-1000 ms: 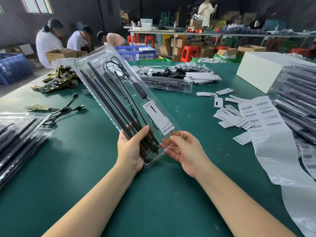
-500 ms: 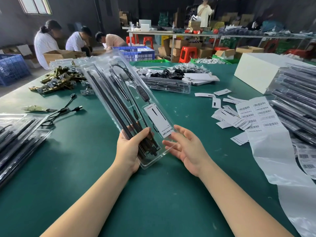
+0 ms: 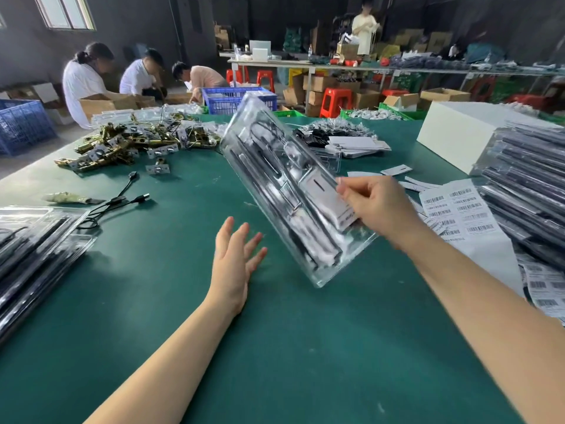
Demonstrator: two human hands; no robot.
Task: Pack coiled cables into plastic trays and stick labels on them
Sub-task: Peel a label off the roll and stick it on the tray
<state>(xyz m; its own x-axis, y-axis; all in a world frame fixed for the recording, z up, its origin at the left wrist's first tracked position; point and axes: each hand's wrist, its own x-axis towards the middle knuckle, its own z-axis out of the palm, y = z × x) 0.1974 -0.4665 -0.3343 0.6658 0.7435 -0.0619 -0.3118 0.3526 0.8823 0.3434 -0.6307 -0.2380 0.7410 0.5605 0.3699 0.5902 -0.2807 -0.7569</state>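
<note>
Clear plastic tray (image 3: 293,191) tilted above the table; contents blurred, seemingly black cables.

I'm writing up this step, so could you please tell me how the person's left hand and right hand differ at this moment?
The right hand is closed on the clear plastic tray, gripping its edge near the white label; the left hand is open and holds nothing. The right hand is raised above the green table, carrying the tilted tray; the left hand sits low by the table with fingers spread. Both are bare.
</note>
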